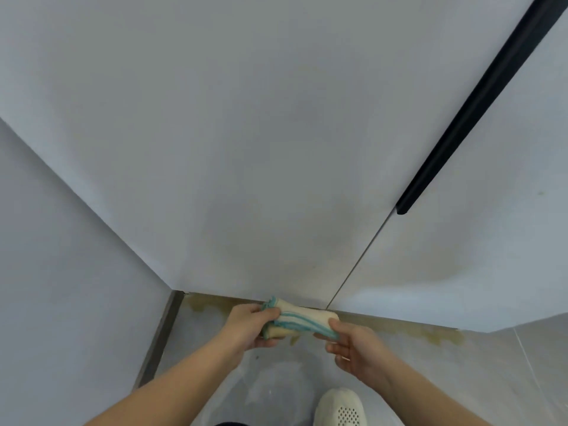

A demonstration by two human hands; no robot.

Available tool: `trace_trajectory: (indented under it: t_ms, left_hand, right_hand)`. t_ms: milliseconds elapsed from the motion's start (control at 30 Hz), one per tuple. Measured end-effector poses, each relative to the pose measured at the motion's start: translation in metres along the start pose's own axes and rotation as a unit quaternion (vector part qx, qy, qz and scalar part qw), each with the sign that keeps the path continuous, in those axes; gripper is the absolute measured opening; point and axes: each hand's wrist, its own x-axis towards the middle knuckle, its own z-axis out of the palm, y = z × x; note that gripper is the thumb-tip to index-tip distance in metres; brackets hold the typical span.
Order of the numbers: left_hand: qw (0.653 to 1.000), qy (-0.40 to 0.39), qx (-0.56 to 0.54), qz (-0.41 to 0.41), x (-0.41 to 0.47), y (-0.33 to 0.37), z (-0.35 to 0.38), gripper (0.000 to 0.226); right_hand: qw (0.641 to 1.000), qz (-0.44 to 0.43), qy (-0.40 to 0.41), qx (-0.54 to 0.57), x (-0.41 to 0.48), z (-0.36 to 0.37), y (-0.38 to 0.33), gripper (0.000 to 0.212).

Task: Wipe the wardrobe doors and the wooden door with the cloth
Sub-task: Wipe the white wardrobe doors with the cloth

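A folded cream cloth (299,319) with teal edging is held between both hands, low in front of the wardrobe. My left hand (250,325) grips its left end and my right hand (353,345) pinches its right end. The white wardrobe door (246,133) fills the view ahead, and a second white door (476,256) stands to its right across a thin seam. A long black handle (479,96) runs along that seam higher up. No wooden door is in view.
A white wall or side panel (61,272) closes the space on the left, with a grey skirting strip (159,339) at its foot. The light tiled floor (276,379) shows yellowish stains along the wardrobe base. A white shoe (341,408) stands at the bottom.
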Motion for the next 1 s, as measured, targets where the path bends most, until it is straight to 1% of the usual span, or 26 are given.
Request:
trace_trajectory:
  t_ms: [133,333,433,633,833,1000]
  left_hand:
    - [0.996,0.021,0.021,-0.086,0.052,-0.023,0.017,0.013]
    - [0.990,0.044,-0.003,-0.133,0.109,-0.044,0.034,0.009]
    - [0.989,0.051,-0.022,-0.140,0.122,-0.048,0.037,0.004]
    - [0.986,0.068,-0.061,-0.137,0.134,-0.049,0.038,0.003]
    - [0.985,0.081,-0.073,-0.132,0.127,-0.043,0.035,0.005]
    - [0.987,0.090,-0.089,-0.103,0.102,-0.024,0.028,0.007]
  right_hand:
    - [0.997,0.038,0.051,-0.034,0.049,-0.010,0.009,0.026]
    - [0.993,0.053,0.097,-0.028,0.096,-0.016,0.016,0.020]
    - [0.993,0.049,0.107,-0.020,0.106,-0.015,0.014,0.014]
    - [0.991,0.033,0.126,0.006,0.117,-0.007,0.009,0.004]
    - [0.987,0.013,0.134,0.084,0.112,0.001,0.009,0.006]
    - [0.983,0.007,0.121,0.141,0.088,0.011,-0.002,0.007]
